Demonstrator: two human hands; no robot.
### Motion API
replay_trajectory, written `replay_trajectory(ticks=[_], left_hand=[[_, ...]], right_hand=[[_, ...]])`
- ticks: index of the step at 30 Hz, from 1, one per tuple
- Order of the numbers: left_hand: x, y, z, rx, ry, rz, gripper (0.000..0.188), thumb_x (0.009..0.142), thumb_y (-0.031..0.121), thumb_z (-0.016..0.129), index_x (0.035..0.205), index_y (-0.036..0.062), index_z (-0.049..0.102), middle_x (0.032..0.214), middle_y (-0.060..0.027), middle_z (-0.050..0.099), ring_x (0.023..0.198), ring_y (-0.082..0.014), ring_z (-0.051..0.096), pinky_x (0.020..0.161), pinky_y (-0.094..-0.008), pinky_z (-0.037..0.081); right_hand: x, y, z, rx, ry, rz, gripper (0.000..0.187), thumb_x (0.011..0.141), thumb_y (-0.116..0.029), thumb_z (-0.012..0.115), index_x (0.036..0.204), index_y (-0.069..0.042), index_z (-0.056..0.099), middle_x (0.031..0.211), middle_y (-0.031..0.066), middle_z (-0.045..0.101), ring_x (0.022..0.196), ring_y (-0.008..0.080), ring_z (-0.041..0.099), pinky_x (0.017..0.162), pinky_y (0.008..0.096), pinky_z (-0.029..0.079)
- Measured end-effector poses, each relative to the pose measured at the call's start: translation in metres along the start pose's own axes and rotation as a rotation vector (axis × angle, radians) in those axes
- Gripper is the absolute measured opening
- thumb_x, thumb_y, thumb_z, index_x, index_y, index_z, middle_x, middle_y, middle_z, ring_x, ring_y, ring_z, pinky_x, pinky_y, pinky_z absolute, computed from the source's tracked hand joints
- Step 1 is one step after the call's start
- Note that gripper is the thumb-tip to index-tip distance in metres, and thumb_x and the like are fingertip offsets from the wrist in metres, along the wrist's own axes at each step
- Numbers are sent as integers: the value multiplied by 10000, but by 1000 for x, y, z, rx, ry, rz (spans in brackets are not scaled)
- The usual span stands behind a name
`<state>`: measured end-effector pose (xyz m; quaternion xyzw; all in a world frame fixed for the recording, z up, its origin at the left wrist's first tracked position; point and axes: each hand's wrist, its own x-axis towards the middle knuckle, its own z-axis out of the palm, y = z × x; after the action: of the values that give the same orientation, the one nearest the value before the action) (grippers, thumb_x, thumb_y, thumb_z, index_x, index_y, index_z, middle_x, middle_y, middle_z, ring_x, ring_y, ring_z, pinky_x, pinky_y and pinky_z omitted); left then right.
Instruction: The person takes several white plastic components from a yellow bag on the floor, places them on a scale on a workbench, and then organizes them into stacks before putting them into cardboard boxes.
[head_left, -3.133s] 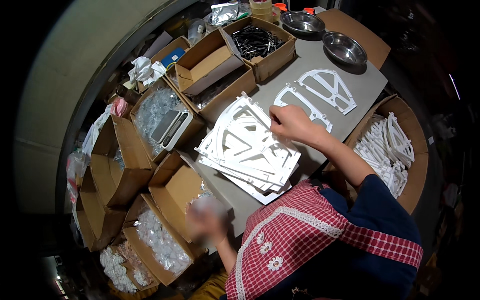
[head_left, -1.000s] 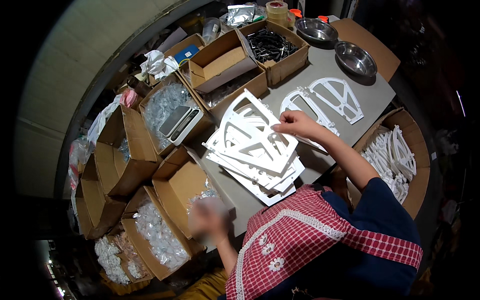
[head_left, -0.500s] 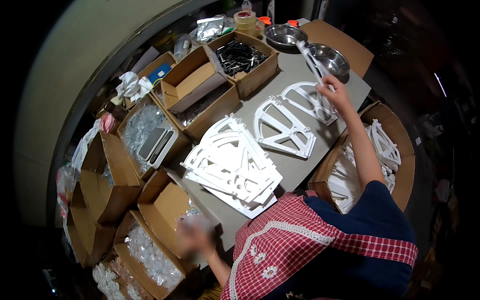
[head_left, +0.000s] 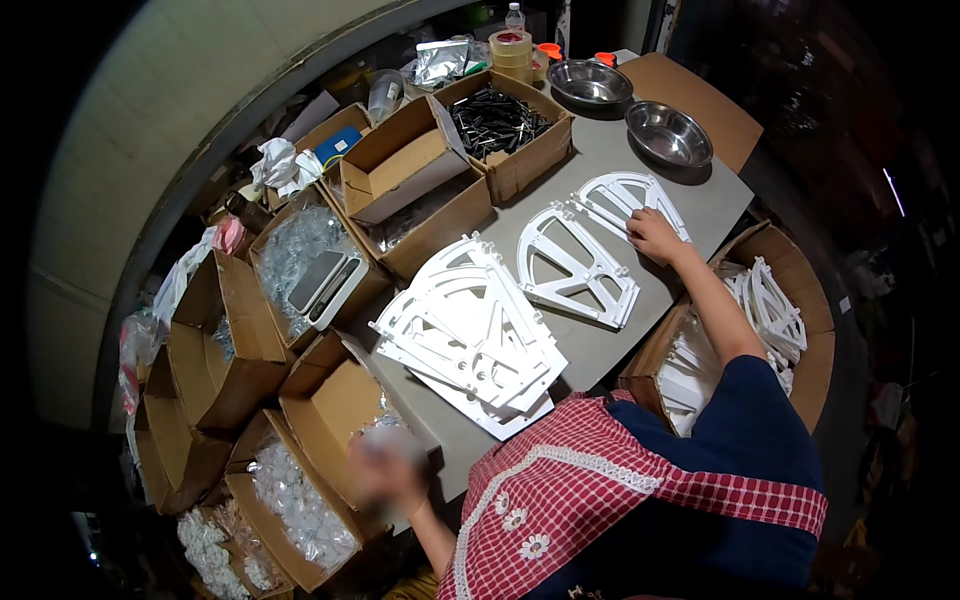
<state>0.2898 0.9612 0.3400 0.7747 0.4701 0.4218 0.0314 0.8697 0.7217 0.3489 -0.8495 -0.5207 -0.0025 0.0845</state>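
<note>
My right hand (head_left: 655,238) is at the far right of the grey table, its fingers closed on the lower part of a white fan-shaped plastic frame (head_left: 606,196) that lies flat there. Beside it, to the left, lies another white fan-shaped frame (head_left: 560,287). A larger overlapping pile of white frames (head_left: 470,325) rests nearest my body. My left hand (head_left: 388,472) is low on the left, at the edge of a cardboard box (head_left: 325,395) with small shiny pieces in its corner. That hand is smeared, so its fingers and anything in them cannot be made out.
Two steel bowls (head_left: 668,135) stand at the far end. A box of black parts (head_left: 497,122) and several other cardboard boxes line the left side. One box (head_left: 290,515) holds clear bags of white pieces. More white frames fill a box (head_left: 765,310) at my right.
My right hand has come down from near the bowls, laying the frame it held upright flat among the others. The left hand stays at the box. The view has shifted slightly.
</note>
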Motion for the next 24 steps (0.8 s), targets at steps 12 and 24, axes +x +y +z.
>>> replay_trajectory(ticks=[12,24], left_hand=[[-4,-17,6,-177,-55,21,357,903,199,609,1195,0,564,1181,-199,577,1107,-349,548,980,-455,427],[21,-25,3,-331,-367,-522,392,883,42,569,1263,-36,516,1266,-199,521,1020,-272,554,895,-367,466]], right_hand=[[-5,11,-14,-10,306,213,101,716,-146,639,737,-48,626,875,110,613,979,323,541,857,456,433],[17,43,-9,-257,284,380,316,650,-25,640,963,15,615,1044,176,586,1018,346,562,902,449,435]])
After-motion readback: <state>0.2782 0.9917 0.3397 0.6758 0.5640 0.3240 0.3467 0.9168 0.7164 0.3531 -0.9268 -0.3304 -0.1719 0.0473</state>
